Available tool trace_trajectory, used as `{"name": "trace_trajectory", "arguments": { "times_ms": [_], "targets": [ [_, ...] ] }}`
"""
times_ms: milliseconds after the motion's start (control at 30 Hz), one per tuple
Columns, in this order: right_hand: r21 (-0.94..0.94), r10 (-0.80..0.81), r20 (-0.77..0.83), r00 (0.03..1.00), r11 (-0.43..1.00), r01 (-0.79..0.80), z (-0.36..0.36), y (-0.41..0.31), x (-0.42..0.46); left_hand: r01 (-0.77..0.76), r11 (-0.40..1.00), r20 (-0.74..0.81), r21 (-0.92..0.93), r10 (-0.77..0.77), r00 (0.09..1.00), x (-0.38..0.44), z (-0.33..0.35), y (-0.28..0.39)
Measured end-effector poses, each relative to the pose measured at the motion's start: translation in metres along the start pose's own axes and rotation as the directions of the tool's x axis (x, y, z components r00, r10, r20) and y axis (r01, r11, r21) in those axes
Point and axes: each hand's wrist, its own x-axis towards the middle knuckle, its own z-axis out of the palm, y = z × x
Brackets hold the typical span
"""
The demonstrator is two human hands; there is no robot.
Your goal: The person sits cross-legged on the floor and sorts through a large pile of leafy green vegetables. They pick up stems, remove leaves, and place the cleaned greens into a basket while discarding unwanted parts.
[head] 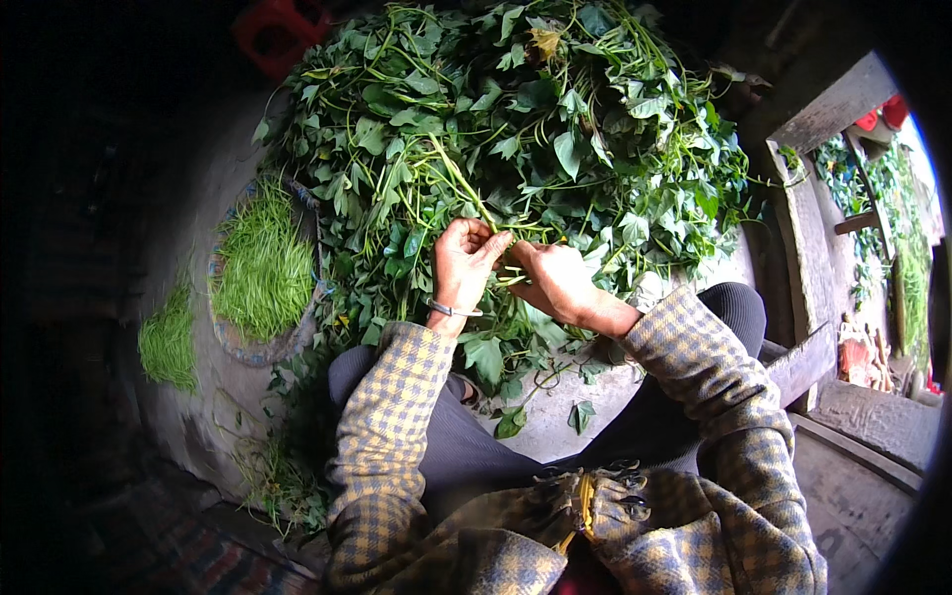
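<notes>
A large heap of leafy green vines (pixel 520 126) lies in front of me and reaches down between my knees. My left hand (pixel 468 256), with a metal bangle at its wrist, pinches a bundle of pale green stems (pixel 465 186) between thumb and fingers. Close against it on the right, my right hand (pixel 554 279) is curled around the lower part of the stems, with short stem ends showing below the fingers. Both hands are above the near side of the heap. The right fingertips are partly hidden.
Left of the heap stands a round basket (pixel 256 353) of thin green stems, with a smaller green pile (pixel 167 338) on the floor beyond it. A red plastic object (pixel 279 33) is at the top left. A wooden frame (pixel 799 245) borders the right side.
</notes>
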Motion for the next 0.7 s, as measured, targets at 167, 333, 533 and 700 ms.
{"name": "trace_trajectory", "arguments": {
  "times_ms": [167, 333, 533, 700],
  "targets": [
    [0.107, 0.07, 0.06, 0.996, 0.991, -0.076, -0.01, 0.005, 0.004, 0.037, 0.995, 0.096, -0.093, -0.029, 0.995, -0.003, 0.006, 0.002],
    [0.259, 0.131, 0.059, 0.99, 0.955, -0.142, -0.009, 0.014, 0.007, -0.062, 0.993, 0.097, 0.104, 0.052, 0.994, 0.0, 0.002, -0.01],
    [0.028, -0.044, 0.227, 0.973, 0.999, 0.039, -0.023, 0.017, 0.011, -0.082, 0.93, 0.326, 0.358, -0.043, 0.944, 0.005, -0.014, -0.01],
    [0.056, 0.025, 0.246, 0.969, 0.998, -0.04, -0.038, 0.019, 0.014, 0.154, 0.977, 0.436, 0.148, -0.204, 0.876, 0.011, -0.018, 0.01]
  ]
}}
